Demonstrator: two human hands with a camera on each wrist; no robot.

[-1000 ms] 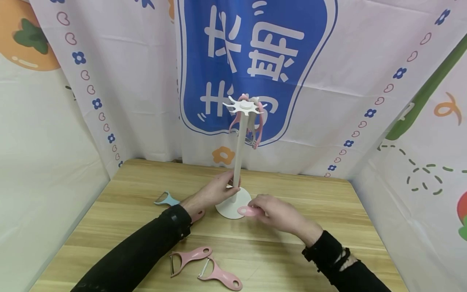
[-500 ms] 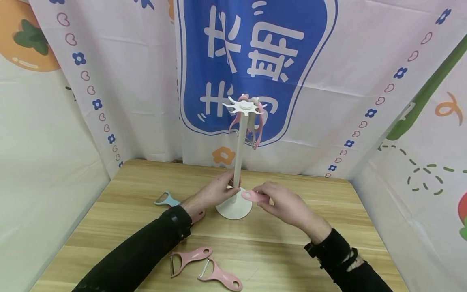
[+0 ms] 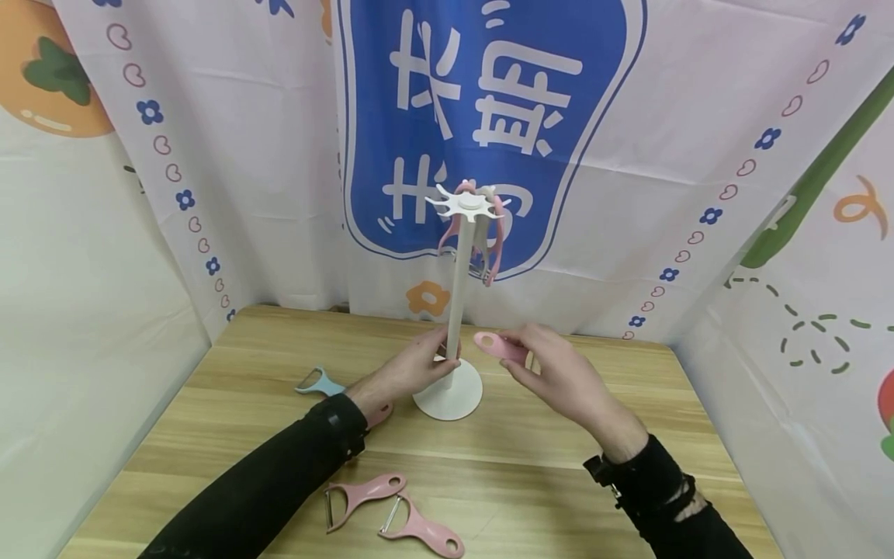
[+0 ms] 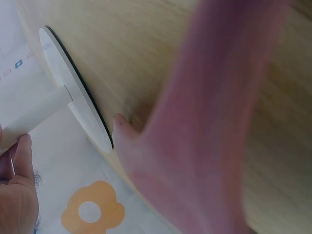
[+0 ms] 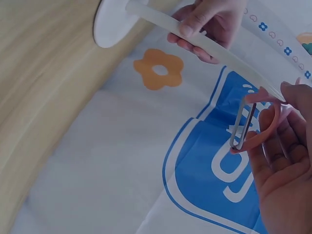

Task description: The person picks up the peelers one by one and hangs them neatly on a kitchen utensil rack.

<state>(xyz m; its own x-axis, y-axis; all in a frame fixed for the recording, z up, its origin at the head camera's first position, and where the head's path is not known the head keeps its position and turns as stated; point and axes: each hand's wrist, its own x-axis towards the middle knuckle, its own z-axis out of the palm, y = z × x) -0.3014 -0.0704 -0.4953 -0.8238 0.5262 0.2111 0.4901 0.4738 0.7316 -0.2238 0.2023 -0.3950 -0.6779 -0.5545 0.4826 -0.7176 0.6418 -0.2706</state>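
A white stand (image 3: 457, 295) has a round base and a hooked top, from which pink and grey peelers (image 3: 498, 241) hang. My left hand (image 3: 405, 365) grips its pole low down; in the right wrist view the left hand's (image 5: 217, 22) thumb and fingers lie round the pole. My right hand (image 3: 566, 380) holds a pink peeler (image 3: 501, 347) in the air, right of the pole, with the holed handle end pointing left. The right wrist view shows that peeler's (image 5: 268, 131) metal blade and forked head by the fingers. A large blurred pink shape (image 4: 204, 122) covers much of the left wrist view.
Two pink peelers (image 3: 422, 528) lie on the wooden table (image 3: 559, 497) near the front. A light blue peeler (image 3: 323, 383) and another pink peeler (image 3: 380, 415) lie partly hidden by the left arm. A printed curtain (image 3: 279, 194) hangs behind the table.
My right hand has lifted the pink peeler from in front of the stand's base, up and slightly right. The left hand stays on the pole.
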